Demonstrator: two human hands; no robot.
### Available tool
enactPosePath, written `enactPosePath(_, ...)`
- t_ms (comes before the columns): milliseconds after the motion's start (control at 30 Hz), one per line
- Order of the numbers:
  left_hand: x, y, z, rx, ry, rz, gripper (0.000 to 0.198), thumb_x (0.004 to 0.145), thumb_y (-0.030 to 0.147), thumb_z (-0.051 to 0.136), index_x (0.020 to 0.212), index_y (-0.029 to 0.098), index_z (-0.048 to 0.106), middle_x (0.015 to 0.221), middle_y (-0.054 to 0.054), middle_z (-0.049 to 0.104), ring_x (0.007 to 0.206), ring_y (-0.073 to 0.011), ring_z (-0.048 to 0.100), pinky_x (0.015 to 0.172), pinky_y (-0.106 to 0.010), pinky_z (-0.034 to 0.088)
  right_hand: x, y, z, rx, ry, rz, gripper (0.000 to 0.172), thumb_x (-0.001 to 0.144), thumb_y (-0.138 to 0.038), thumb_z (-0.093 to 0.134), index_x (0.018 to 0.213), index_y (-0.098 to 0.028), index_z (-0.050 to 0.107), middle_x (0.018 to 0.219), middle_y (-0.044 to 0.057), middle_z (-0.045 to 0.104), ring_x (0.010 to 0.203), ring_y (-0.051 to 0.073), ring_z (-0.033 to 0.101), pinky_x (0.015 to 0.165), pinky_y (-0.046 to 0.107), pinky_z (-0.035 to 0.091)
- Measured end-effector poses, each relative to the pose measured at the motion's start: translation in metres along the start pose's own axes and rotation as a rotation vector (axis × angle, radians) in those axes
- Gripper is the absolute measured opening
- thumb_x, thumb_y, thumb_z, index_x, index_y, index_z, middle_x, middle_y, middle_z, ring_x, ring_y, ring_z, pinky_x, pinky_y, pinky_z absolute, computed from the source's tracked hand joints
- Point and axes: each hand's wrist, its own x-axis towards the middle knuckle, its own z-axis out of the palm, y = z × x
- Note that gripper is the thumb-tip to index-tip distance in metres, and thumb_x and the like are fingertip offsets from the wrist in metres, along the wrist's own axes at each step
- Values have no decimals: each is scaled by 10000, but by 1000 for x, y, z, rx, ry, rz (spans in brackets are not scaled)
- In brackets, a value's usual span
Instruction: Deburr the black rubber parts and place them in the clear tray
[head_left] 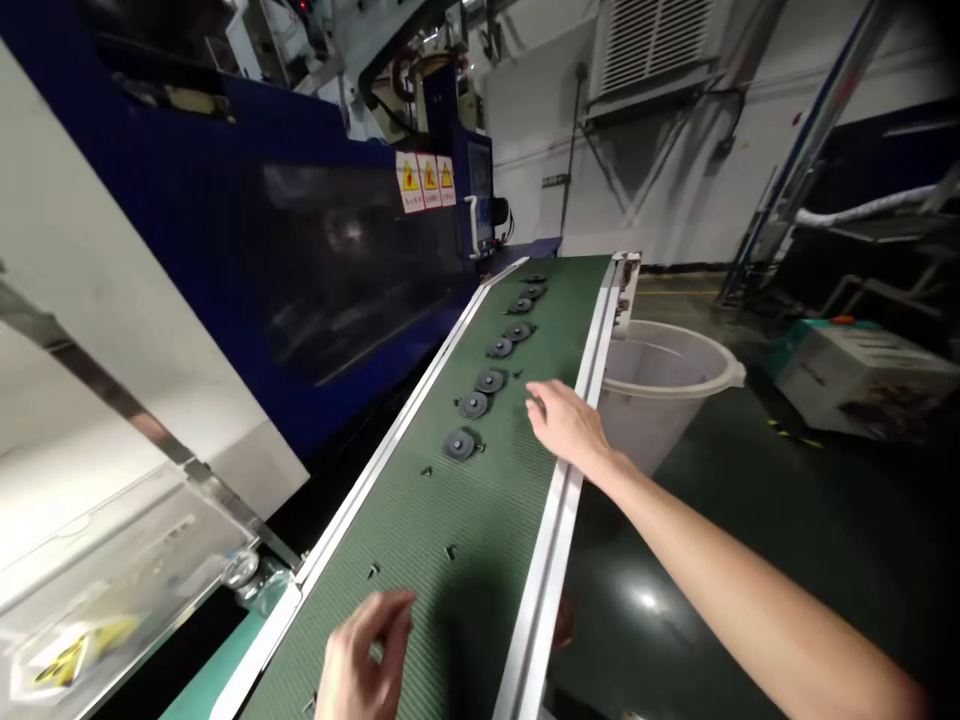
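Note:
Over the near end of the green conveyor belt point(420, 520), my left hand point(366, 655) is curled, thumb and forefinger brought close together. Whatever it may pinch is too small or hidden to make out. My right hand point(566, 425) hovers at the belt's right rail, fingers bent but apart, with nothing visible in them. To its left lie several dark grey, round-cornered plastic parts with a small central knob, the closest to me being one part point(460, 444). Small dark scraps lie on the nearer belt, such as one scrap point(450, 551) ahead of my left hand.
A large pale plastic bin point(667, 385) stands on the floor right of the belt. Along the left runs a blue machine point(337, 230) with warning labels point(425, 182). Metal rails point(536, 600) edge the belt. A light-coloured box-shaped unit point(862, 375) stands farther right.

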Motion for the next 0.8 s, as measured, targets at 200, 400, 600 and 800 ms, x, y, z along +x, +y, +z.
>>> enactPosePath(200,190,35,52,65,-36,-11,259,1007,310,540,1141,184,723,1010,-102,754,899,-227,707,856,-358,548,135,13,45,-80,-16,270,328,1049,-405,550,1166,-123,670,1191,128,656,1181,293,588,1049,514,442)
enactPosePath(400,261,58,108,177,21,-142,299,1001,436,611,1085,157,682,1006,-63,699,917,-207,681,879,-427,566,153,6,70,-83,-2,268,406,1092,-423,440,1301,-106,583,1293,168,617,1259,314,534,1083,517,376)
enactPosePath(600,275,70,136,70,52,-198,302,996,444,614,1062,154,662,956,-47,675,843,-188,659,807,-390,566,140,-4,81,-85,-95,51,400,1101,-455,408,1291,-126,536,1045,118,695,988,254,672,941,399,479)
enactPosePath(800,233,59,81,-188,70,-250,392,972,536,574,850,169,640,606,36,485,557,-135,489,558,-261,413,137,-10,72,-124,-60,68,346,1109,-444,382,1259,-164,518,953,102,715,904,255,695,838,336,459)
